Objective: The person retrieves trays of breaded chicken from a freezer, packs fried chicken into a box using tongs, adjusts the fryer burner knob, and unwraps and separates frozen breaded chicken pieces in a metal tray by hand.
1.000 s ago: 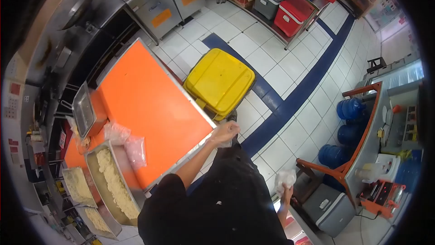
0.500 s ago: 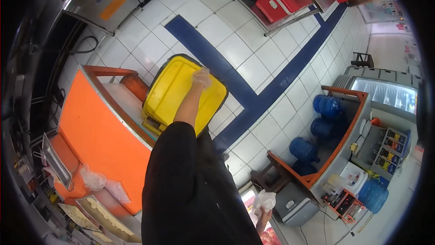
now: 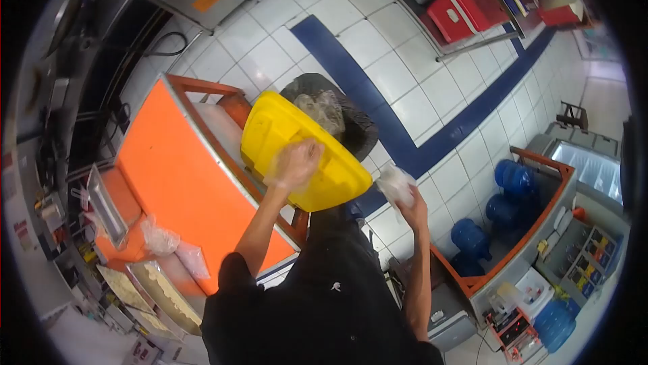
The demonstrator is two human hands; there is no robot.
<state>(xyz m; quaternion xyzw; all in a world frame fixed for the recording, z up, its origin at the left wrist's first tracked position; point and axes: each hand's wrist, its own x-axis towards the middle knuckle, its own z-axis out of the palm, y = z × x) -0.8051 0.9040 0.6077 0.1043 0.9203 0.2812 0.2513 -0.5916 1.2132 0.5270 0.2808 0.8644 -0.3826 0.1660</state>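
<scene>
A yellow bin lid (image 3: 337, 169) is tilted up on the near side of a trash bin lined with a black bag (image 3: 361, 129). My left hand (image 3: 297, 164), in a clear plastic glove, grips the lid around its middle; motion blurs the fingers a little. Crumpled clear plastic (image 3: 320, 112) shows inside the bin's mouth. To the right of the lid, my right hand (image 3: 413, 211) is closed around a crumpled white plastic bag (image 3: 395, 184), apart from the bin.
An orange-sided counter (image 3: 175, 169) stands close on the left, with trays (image 3: 158, 294) at its near end. Blue water jugs (image 3: 470, 238) sit in an orange-framed enclosure at right. Red and grey coolers (image 3: 466, 11) rest on a far rack. White tile floor (image 3: 391, 51) with blue strips lies between.
The lid has gone from lying over the bin to tilted up toward me, uncovering the black liner. My right hand has moved up and forward with the white bag.
</scene>
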